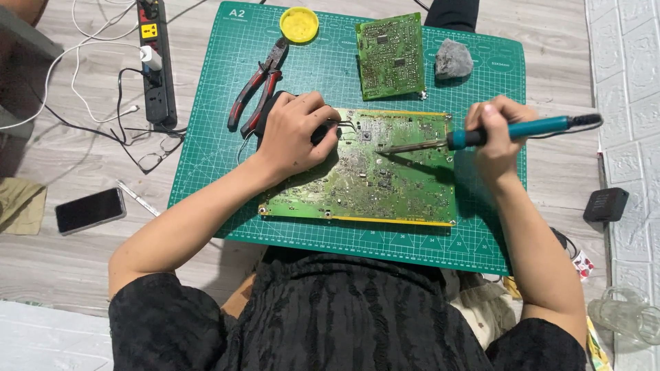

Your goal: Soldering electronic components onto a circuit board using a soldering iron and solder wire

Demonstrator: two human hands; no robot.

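A large green circuit board lies on a green cutting mat. My left hand rests on the board's upper left corner and pinches tweezers whose tips point right over the board. My right hand grips a teal-handled soldering iron; its metal tip reaches left and touches the board near the upper middle.
A smaller green circuit board, a yellow round lid, a grey sponge lump and red-handled pliers lie on the mat's far side. A power strip, cables, glasses and a phone sit on the floor to the left; a black box is at right.
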